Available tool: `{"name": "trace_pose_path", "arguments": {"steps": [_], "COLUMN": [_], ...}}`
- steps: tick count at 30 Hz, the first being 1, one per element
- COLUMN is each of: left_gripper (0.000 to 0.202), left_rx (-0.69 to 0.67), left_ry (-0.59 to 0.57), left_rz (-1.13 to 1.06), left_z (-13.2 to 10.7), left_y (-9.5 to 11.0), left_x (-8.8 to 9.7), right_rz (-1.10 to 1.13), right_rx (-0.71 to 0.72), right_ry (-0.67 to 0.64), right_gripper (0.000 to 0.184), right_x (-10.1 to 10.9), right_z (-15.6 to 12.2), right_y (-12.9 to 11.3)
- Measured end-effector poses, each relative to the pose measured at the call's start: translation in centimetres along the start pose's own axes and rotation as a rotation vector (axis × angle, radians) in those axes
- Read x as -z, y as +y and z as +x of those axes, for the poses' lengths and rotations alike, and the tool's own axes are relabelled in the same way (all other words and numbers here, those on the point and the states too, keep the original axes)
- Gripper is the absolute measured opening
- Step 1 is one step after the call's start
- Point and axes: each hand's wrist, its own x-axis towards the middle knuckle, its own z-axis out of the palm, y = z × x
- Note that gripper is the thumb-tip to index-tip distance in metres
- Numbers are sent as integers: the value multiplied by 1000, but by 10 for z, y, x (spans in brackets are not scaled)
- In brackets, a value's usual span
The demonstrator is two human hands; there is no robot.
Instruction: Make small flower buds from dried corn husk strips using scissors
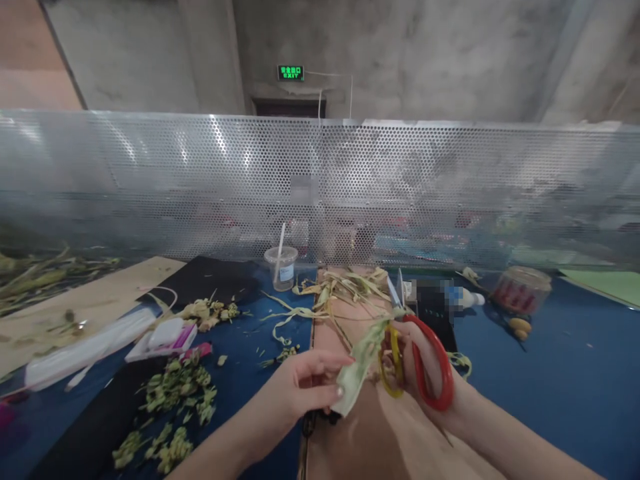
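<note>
Head view: left hand [299, 390] pinches leaf strip [356, 370], right hand [417, 357] clasps scissors [441, 373].

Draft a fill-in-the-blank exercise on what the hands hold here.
1. The right hand holds scissors with one red handle and one ____ handle.
2. The left hand pinches a pale leaf strip; the table cover is ____.
3. The clear cup behind holds a white ____.

Missing words: yellow; blue; straw.
</note>
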Motion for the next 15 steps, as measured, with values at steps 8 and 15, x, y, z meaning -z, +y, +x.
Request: {"name": "trace_pose_path", "arguments": {"steps": [8,15], "left_gripper": [34,34], "left_rx": [48,7], "left_ry": [33,78], "left_rz": [-385,-518], "left_z": [13,12], "left_y": [-4,-2], "left_x": [26,28], "right_rz": [-247,-126], "right_rx": [-29,119], "right_ry": [-303,-140], "right_gripper": [26,27], "right_x": [17,35], "right_z": [12,21], "right_y": [-23,-61]}}
